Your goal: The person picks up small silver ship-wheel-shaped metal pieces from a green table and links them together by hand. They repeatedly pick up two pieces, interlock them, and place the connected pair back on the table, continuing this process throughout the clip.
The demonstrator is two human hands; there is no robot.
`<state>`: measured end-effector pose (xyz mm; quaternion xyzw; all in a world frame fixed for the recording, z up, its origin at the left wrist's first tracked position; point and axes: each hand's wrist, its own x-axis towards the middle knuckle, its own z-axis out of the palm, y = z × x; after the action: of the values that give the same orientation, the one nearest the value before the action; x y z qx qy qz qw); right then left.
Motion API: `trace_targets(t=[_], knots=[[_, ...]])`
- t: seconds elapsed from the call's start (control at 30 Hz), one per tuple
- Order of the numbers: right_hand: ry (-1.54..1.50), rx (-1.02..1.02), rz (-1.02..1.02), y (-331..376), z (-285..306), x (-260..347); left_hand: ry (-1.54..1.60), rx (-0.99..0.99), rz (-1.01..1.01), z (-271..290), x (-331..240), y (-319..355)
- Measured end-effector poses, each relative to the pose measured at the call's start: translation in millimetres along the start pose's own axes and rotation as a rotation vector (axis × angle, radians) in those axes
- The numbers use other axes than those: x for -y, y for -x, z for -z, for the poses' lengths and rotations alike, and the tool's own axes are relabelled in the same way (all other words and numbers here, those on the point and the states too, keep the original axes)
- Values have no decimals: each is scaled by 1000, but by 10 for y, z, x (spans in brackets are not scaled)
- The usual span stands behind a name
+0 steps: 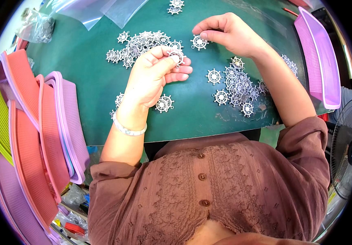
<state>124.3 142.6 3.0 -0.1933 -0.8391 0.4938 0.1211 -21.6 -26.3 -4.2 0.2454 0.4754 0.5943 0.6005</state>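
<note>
My left hand (155, 73) pinches a silver ship's-wheel charm (177, 56) between thumb and fingers, above the green table. To its right, my right hand (229, 34) has thumb and forefinger closed at the edge of another ship's-wheel charm (199, 42). A pile of the same charms (143, 43) lies just beyond my left hand. Below my right wrist spreads a second pile of charms (241, 85). A few charms (164, 103) lie beside my left wrist, and a small stack (175, 7) sits at the far edge of the view.
The green table (192, 114) carries clear plastic bags (123, 10) at the back. Stacked pink, purple and green baskets (24, 90) crowd the left side. A purple basket (317, 61) stands on its side at the right edge, with a fan (343, 151) below it.
</note>
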Motion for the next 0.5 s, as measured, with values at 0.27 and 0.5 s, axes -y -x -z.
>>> trace_targets(t=[0.27, 0.5], knots=[[-175, 54, -38, 60, 44, 67, -12, 24, 22, 5, 9, -10], [-100, 105, -18, 73, 118, 132, -11, 26, 18, 11, 14, -15]])
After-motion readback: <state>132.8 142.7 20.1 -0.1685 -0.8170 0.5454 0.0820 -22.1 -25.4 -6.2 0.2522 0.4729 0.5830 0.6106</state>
